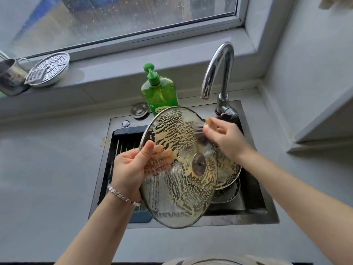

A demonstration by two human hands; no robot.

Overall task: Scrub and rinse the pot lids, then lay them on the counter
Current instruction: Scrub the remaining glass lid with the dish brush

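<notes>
I've got the soapy glass lid (179,169) tilted over the sink (254,207), my left hand (131,167) clamped on its rim at nine o'clock, thumb in front, fingers behind the glass. At two o'clock my right hand (223,136) is closed around a scrubber (200,131) pressed to the lid. Another sudsy lid (229,169) lies in the sink.

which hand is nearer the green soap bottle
Right. The right hand, scrubbing the glass lid near its upper rim, sits just right of and below the green soap bottle. The left hand grips the lid's left edge, lower down and farther away.
</notes>
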